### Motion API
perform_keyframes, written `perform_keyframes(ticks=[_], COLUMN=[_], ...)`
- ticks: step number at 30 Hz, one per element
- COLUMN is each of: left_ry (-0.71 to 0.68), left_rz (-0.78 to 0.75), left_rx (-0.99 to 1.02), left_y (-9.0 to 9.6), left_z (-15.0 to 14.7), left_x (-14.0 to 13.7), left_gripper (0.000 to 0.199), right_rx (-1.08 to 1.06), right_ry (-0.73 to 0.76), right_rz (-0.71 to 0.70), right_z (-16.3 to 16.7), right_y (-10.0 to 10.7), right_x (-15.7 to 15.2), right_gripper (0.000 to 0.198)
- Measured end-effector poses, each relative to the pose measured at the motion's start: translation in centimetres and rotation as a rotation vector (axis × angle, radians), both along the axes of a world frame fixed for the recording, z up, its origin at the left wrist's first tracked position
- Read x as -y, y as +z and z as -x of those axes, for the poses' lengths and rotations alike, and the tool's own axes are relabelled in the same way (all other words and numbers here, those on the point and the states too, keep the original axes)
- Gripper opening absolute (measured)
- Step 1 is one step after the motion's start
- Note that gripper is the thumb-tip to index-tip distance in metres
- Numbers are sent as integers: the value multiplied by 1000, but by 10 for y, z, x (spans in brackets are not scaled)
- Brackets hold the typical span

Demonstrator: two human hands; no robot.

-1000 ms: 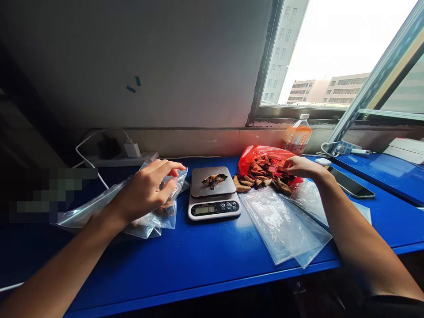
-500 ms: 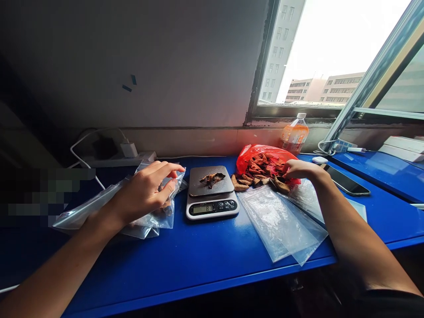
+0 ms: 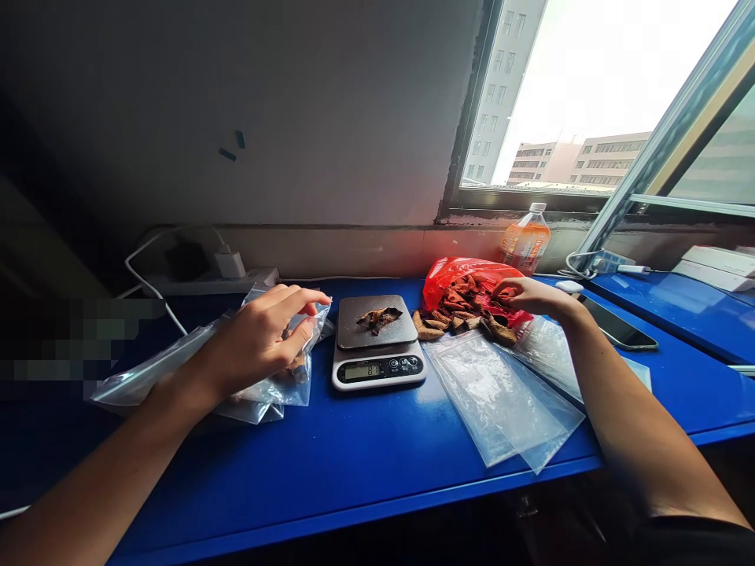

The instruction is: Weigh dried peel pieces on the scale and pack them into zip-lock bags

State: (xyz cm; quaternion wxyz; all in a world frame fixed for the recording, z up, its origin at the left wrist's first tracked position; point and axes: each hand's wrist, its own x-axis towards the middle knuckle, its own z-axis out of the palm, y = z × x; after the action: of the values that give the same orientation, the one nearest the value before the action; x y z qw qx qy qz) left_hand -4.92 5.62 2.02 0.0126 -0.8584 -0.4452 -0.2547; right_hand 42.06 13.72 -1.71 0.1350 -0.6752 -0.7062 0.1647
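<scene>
My left hand (image 3: 276, 334) hovers over clear plastic zip bags (image 3: 248, 410), its fingers loosely bent and apart, holding nothing. Brown pieces show inside the nearest bag, partly hidden by the hand. To its right stands a white kitchen scale (image 3: 378, 369) with a metal plate and a lit display. A dark, curled dried piece (image 3: 379, 319) lies on that plate. My right hand (image 3: 539, 297) is at the right side of a red plastic bag (image 3: 440, 275), fingers bent with a gap between the tips; I see nothing in them. Brown dried pieces (image 3: 457, 303) spill from the bag's mouth.
Flat clear bags (image 3: 501, 401) lie at the blue table's front right. Behind the red bag stands an orange drink bottle (image 3: 527, 237). A phone (image 3: 619, 324) lies to the right. A power strip (image 3: 259, 281) with a white charger (image 3: 229, 264) sits along the wall.
My right hand has risen slightly and shifted a little back from the dried pieces, its fingers loosening. The left hand and the piece on the scale stay in place.
</scene>
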Motion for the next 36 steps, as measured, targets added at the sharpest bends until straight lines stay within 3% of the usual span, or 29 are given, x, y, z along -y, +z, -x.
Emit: perform_keyframes(ticks=[12,22,25,29,36], left_ry=[16,-28,-21,-44,-58], left_rz=[28,-2,1,-8,-35], left_rx=[-20,-42,-35,-51,-56], left_y=[1,-1,0,0,-1], left_z=[-1,-1,-1,0,0], left_x=[0,-2,-1,-2,-4], left_gripper=[33,32,32,32,33], right_rx=[-258,-489,-333,-1,-12], right_ry=[-10,-93,-115,-38,-77], right_rz=[21,-221,-237,-107,-103], right_z=[-4,6,5,3,1], right_y=[1,-13,-18,-22,-18], right_x=[5,-13,-18,-22,-19], right_gripper=[38,28,28,19,23])
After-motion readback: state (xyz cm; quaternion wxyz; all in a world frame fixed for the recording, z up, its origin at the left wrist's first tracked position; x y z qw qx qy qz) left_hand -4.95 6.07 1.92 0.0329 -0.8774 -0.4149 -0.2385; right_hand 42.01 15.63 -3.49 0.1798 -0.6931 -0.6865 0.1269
